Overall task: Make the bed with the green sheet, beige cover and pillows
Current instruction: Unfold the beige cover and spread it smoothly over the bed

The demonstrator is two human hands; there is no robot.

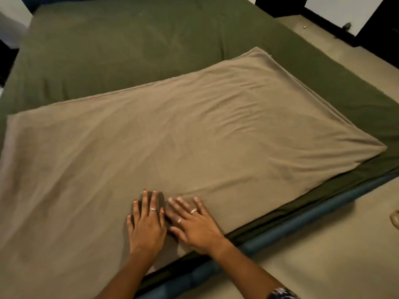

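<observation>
Both hands lie flat with fingers straight and spread, gripping nothing: the left hand and the right hand press palms-down, side by side, on the beige cover, close to its near edge. The left index finger and the right hand's fingers nearly meet, and a small ridge of cloth is bunched up just ahead of the fingertips between them. There is one ring on the left hand and two on the right.

The beige cover is folded into a broad rectangle that lies across the near part of the bed, set at a slant to the bed, its far right corner pointing toward the head end and its near right corner close to the bed's side. Soft wrinkles fan across it from the hands toward the right.

Under it, the green sheet is spread over the mattress, showing bare beyond the cover's far edge and in a narrow strip along the near right side. Below that strip runs the dark blue bed edge. Past it is the pale floor. A patterned sleeve shows at the right forearm.
</observation>
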